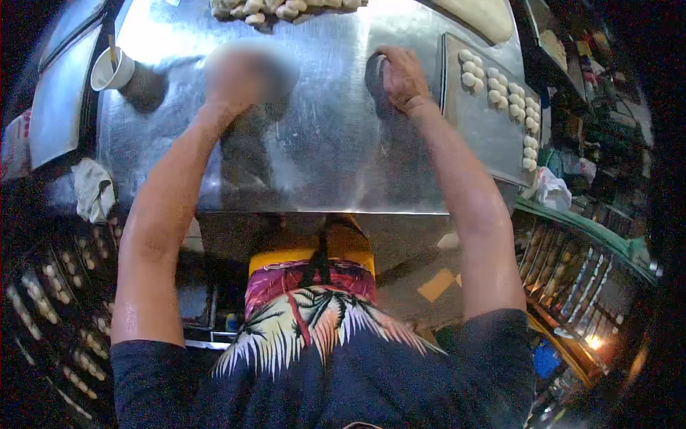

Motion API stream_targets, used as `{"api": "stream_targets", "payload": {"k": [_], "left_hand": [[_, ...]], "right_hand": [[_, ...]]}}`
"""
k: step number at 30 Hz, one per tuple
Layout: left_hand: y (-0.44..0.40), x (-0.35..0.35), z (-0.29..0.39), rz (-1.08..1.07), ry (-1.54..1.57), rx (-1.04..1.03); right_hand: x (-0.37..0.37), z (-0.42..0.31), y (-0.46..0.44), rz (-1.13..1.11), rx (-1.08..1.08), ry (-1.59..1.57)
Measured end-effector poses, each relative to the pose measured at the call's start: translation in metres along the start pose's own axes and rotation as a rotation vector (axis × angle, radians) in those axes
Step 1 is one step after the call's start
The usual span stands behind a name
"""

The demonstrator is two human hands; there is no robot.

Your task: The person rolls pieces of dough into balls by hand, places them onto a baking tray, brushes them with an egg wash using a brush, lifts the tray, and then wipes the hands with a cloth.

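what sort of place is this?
Probably a bakery or similar dough kitchen: there's a metal worktable, a tray with rows of pale dough balls, and a heap of dough pieces at the far edge.

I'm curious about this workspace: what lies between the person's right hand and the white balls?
In the head view, a strip of metal table, then the tray's edge, separates the right hand from the balls.

2 hands (pixel 406 80), 1 wht tub (pixel 121 73), 1 mtl tbl (pixel 329 121)
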State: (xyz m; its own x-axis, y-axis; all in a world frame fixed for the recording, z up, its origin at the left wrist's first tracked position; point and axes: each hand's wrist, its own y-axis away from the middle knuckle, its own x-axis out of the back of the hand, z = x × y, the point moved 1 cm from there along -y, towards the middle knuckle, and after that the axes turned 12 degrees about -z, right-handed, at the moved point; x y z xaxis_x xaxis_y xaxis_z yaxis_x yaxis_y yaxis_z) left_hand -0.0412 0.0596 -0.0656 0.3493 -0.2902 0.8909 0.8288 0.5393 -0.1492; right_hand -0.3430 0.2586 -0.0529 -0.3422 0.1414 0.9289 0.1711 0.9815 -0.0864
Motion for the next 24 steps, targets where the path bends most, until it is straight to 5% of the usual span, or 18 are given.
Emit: {"api": "stream_targets", "payload": {"k": [5, 9, 15, 17, 20, 24], "left_hand": [[0.050, 0.001, -0.036, 0.183, -0.158, 0.245], [0.079, 0.004, 0.009, 0.247, -0.086, 0.453], [-0.030, -0.030, 0.184, 0.117, 0.527, 0.193], [-0.065, -0.060, 0.200, 0.059, 0.428, 0.036], [-0.078, -0.075, 0.213, -0.061, 0.350, 0.159], [-0.052, -0.042, 0.208, 0.082, 0.346, 0.124]], "right_hand": [[0.004, 0.013, 0.046, 0.127, -0.024, -0.026], [0.020, 0.000, 0.080, 0.224, -0.030, -0.131], [0.040, 0.002, 0.059, 0.189, -0.069, -0.593], [0.034, 0.007, 0.046, 0.125, -0.064, -0.554], [0.028, 0.010, 0.052, 0.090, -0.103, -0.499], [0.029, -0.006, 0.062, 0.236, -0.163, -0.360]]}}
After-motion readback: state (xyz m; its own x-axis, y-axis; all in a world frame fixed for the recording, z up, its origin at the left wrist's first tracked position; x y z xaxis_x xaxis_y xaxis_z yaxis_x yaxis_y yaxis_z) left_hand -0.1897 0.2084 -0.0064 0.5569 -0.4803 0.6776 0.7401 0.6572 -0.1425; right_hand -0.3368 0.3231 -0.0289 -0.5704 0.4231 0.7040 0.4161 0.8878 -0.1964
